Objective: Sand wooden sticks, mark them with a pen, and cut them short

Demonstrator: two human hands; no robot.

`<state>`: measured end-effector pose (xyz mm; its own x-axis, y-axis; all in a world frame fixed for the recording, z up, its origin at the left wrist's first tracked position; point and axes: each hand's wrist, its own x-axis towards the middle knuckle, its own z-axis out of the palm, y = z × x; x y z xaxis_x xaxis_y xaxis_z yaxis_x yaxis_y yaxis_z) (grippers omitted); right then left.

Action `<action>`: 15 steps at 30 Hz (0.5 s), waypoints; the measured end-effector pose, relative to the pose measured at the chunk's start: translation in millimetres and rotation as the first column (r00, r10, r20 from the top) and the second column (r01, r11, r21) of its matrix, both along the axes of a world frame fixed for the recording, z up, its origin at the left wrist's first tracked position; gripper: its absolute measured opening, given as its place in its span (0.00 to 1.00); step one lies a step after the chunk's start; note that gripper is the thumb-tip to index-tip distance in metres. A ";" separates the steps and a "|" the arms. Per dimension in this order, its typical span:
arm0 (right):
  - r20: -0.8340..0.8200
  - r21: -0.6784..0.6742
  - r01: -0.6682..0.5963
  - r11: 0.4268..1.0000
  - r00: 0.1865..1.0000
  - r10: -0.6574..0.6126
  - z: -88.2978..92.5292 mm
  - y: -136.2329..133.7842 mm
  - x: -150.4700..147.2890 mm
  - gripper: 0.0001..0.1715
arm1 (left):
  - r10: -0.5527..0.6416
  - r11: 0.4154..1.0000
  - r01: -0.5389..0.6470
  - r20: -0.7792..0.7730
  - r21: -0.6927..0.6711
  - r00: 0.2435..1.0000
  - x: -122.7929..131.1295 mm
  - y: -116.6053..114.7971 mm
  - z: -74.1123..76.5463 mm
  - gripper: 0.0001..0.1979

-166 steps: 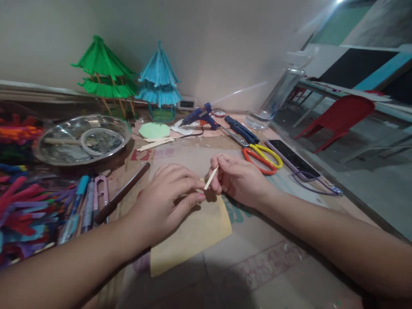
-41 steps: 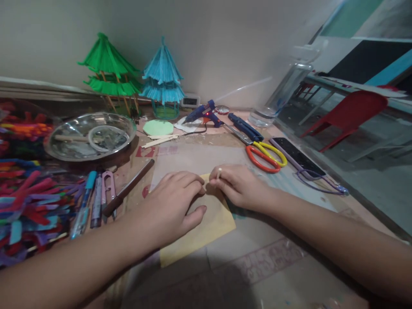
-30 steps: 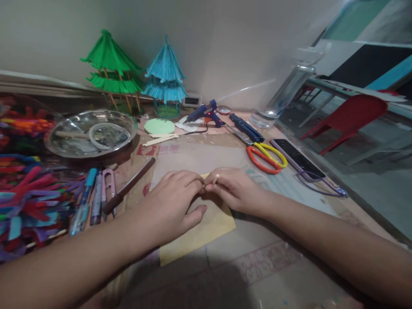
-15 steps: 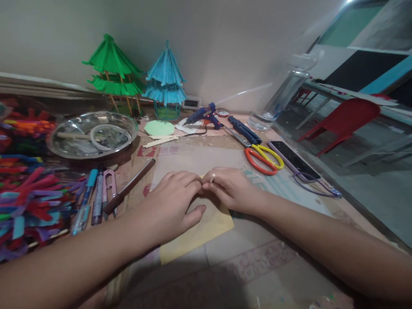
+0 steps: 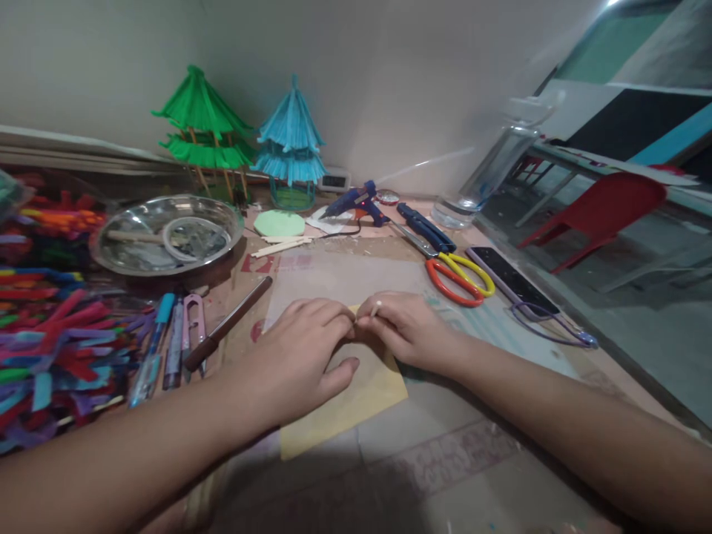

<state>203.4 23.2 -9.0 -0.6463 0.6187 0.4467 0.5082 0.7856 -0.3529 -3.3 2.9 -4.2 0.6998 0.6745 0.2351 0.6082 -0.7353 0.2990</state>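
counter (image 5: 628, 382): yellow paper (image 5: 345, 419); our right grip (image 5: 409, 326) pinches one pale stick (image 5: 376, 306), best steadied lightly; left grip (image 5: 305, 352), contents unclear.

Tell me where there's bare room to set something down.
Beyond the right hand, the pale sheet shows bare between the brown marker and the scissors. Another gap lies nearer, between the yellow paper and right forearm. The left side is crowded: fuzzy strips, pens, metal tray.

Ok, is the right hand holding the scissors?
No, the right hand grips a small stick, its pale end showing between the fingers, while the scissors lie on the table beyond.
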 end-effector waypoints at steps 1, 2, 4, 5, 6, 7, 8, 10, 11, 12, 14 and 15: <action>0.010 0.017 0.009 1.000 1.000 -0.009 0.3 -0.3 -0.2 0.15 | 0.002 1.000 -0.002 0.002 -0.003 1.000 0.0 0.1 -0.1 0.09; 0.020 0.026 0.011 1.000 1.000 -0.012 0.8 -0.8 -0.5 0.15 | 0.002 1.000 -0.002 0.004 -0.010 1.000 -0.1 0.1 0.0 0.08; 0.036 0.014 -0.018 1.000 0.999 0.018 1.8 -1.9 -1.2 0.15 | 0.002 1.000 -0.002 0.004 -0.018 1.000 -0.2 -0.1 0.3 0.07; 0.035 0.015 -0.039 0.999 0.999 0.038 2.2 -2.4 -1.5 0.15 | 0.001 1.000 -0.001 0.001 -0.020 1.000 -0.2 -0.2 0.6 0.07; 0.036 0.029 -0.048 0.998 0.998 0.047 2.4 -2.7 -1.6 0.15 | 0.001 1.000 -0.001 0.001 -0.019 1.000 -0.1 -0.3 1.0 0.07; 0.040 0.052 -0.039 0.998 0.999 0.037 2.6 -2.8 -1.6 0.15 | 0.004 1.000 -0.004 0.002 -0.017 1.000 0.0 -0.4 1.3 0.07; 0.046 0.073 -0.025 0.997 0.999 0.022 2.7 -2.9 -1.6 0.15 | 0.002 1.000 -0.002 0.003 -0.016 1.000 0.2 -0.4 1.6 0.08; 0.061 0.058 -0.010 0.998 0.998 0.007 2.7 -2.9 -1.3 0.15 | -0.002 1.000 0.002 0.007 -0.020 1.000 0.6 -0.2 1.9 0.08; 0.065 0.026 -0.014 1.000 0.998 0.012 2.7 -2.9 -1.3 0.15 | -0.001 1.000 0.001 0.007 -0.022 1.000 0.7 -0.1 1.9 0.08; 0.064 -0.005 -0.020 1.000 0.998 0.020 2.7 -2.8 -1.4 0.15 | 0.001 1.000 -0.001 0.005 -0.022 1.000 0.8 0.0 1.8 0.08; 0.068 -0.019 -0.012 1.000 0.998 0.014 2.6 -2.4 -1.6 0.14 | 0.006 1.000 -0.006 0.000 -0.021 1.000 0.9 0.1 1.8 0.08; 0.077 -0.002 0.003 1.000 0.997 -0.003 2.5 -2.0 -1.5 0.15 | 0.009 1.000 -0.009 -0.004 -0.023 1.000 0.9 0.0 1.8 0.07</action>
<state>201.8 21.2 -6.5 -0.6767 0.6218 0.3942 0.5367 0.7831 -0.3141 -2.4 2.9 -2.4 0.6948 0.6857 0.2170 0.6155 -0.7230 0.3137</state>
